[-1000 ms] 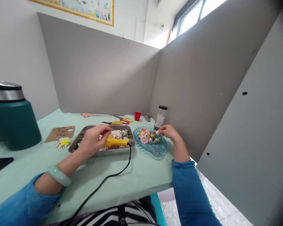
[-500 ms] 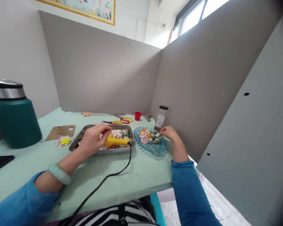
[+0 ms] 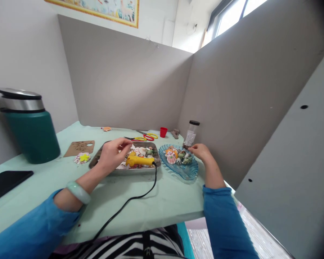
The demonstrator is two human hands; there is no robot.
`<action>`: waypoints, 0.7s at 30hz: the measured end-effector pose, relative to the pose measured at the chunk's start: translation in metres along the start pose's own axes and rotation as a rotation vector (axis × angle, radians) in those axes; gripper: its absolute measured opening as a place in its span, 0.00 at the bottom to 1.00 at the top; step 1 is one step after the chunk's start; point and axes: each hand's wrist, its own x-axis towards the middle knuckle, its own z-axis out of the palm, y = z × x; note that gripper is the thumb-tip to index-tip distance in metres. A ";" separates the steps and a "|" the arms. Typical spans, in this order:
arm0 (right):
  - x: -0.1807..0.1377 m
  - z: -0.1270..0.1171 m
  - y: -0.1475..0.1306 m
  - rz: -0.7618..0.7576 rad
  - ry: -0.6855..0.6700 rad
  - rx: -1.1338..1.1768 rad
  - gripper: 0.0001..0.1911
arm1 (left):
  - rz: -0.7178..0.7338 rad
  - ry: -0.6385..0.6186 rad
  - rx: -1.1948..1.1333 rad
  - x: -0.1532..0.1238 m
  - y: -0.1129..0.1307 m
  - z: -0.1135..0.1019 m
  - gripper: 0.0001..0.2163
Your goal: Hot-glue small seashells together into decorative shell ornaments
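My left hand (image 3: 113, 155) is held over the left part of a metal tray (image 3: 124, 171) of shells, thumb and fingers brought together in a pinch. Whatever lies between those fingertips is too small to make out. A yellow hot glue gun (image 3: 140, 160) rests on the shells in the tray, its black cord (image 3: 126, 202) running toward me. At the right edge of a blue, shell-shaped glass plate (image 3: 185, 174), my right hand (image 3: 202, 151) pinches too, and its fingertips hide any contents. Small shells (image 3: 182, 157), an orange piece and a pink scallop shell (image 3: 171, 157) lie on the plate.
A green bottle (image 3: 32, 135) and a black flat object (image 3: 9, 183) stand and lie at left, near a brown card (image 3: 79, 148) and a flower-like shell piece (image 3: 82, 158). Behind are scissors (image 3: 151, 136), a red cup (image 3: 163, 132) and a black-lidded jar (image 3: 191, 135). Grey panels (image 3: 129, 79) enclose the table.
The view has swung slightly left, so everything appears further right. Both hands keep nearly the same pinched poses; my right fingertips sit a touch farther from the shells on the plate.
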 end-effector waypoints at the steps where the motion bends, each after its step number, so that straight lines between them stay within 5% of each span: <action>1: 0.000 0.000 0.000 -0.012 0.000 -0.005 0.09 | -0.072 0.019 -0.027 0.001 -0.002 0.000 0.10; 12: -0.001 0.002 -0.009 -0.090 0.054 -0.114 0.16 | -0.531 0.217 -0.395 0.015 -0.037 -0.005 0.08; 21: -0.006 0.008 -0.020 -0.223 0.112 -0.117 0.15 | -0.609 0.313 -0.514 0.023 -0.035 -0.018 0.07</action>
